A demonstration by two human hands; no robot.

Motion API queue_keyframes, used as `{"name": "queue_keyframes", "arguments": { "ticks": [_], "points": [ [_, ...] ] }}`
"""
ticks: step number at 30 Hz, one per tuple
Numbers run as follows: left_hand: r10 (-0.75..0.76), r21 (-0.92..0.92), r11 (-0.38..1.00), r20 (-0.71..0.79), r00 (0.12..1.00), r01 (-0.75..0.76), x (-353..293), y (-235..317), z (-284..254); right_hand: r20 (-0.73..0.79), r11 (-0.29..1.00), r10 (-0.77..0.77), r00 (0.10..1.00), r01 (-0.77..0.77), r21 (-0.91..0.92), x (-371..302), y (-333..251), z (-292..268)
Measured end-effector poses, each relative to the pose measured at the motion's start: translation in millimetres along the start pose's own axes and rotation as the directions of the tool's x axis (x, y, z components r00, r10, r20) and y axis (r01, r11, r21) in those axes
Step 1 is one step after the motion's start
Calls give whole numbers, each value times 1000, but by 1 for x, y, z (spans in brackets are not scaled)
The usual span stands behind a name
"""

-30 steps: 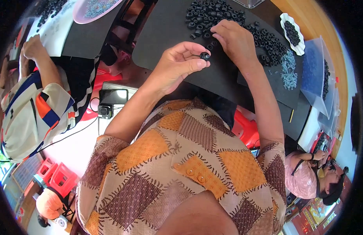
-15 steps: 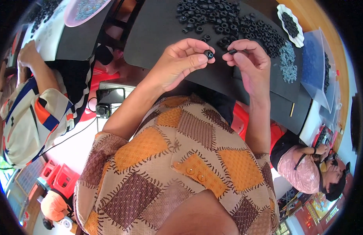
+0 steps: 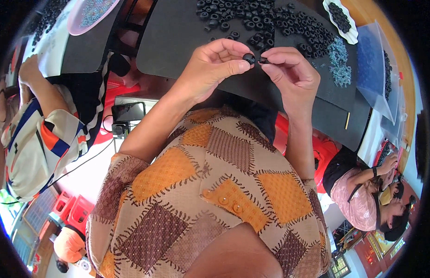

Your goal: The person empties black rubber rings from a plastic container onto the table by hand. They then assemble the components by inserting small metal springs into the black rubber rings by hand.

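Between thumb and fingertips, my left hand (image 3: 215, 67) pinches a round black plastic part (image 3: 249, 58), its opening turned toward the right. My right hand (image 3: 296, 72) is closed on a small dark piece (image 3: 263, 60), pinched by thumb and forefinger. That piece points at the round part and sits very close to it; whether they touch I cannot tell. Just beyond both hands, a heap of black ring-shaped parts (image 3: 256, 21) spreads over the dark table (image 3: 173, 41). To the right of the heap lies a pile of small blue-grey pieces (image 3: 339, 62).
A white scalloped dish (image 3: 350, 34) with black pieces and a translucent plastic bin (image 3: 377, 69) stand far right. A thin yellowish stick (image 3: 347, 120) lies near the table's right edge. At far left is a pink basin (image 3: 76, 25). People sit at both sides.
My hands have drawn together, bringing the small dark piece up to the round part. The round part has turned so its opening faces right. The view has shifted slightly.
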State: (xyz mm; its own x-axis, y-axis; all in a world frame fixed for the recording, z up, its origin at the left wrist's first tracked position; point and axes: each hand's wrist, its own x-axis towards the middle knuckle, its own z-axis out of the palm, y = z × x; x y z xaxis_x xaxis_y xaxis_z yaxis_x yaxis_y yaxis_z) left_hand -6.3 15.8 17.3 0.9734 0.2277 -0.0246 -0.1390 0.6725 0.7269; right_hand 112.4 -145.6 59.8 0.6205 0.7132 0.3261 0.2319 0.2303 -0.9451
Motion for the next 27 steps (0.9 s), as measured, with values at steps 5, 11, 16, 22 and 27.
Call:
{"name": "queue_keyframes", "arguments": {
  "ticks": [5, 11, 16, 22, 27],
  "points": [
    [-25, 25, 999, -40, 999, 26, 3, 0, 6, 8, 983, -69, 998, 69, -170, 2, -2, -1],
    [38, 239, 971, -79, 996, -18, 2, 5, 12, 46, 875, -213, 976, 212, -435, 3, -8, 3],
    [85, 346, 937, -84, 993, -51, -1, 8, 12, 31, 814, -231, 972, 211, -541, -1, -5, 8],
    [204, 455, 877, -57, 977, -157, -4, 4, 11, -62, 946, -26, 998, 5, -323, -7, 2, 11],
    [178, 473, 873, -77, 981, -122, -5, 8, 11, -23, 912, -64, 998, 49, -407, -7, 2, 10]
  ]
}}
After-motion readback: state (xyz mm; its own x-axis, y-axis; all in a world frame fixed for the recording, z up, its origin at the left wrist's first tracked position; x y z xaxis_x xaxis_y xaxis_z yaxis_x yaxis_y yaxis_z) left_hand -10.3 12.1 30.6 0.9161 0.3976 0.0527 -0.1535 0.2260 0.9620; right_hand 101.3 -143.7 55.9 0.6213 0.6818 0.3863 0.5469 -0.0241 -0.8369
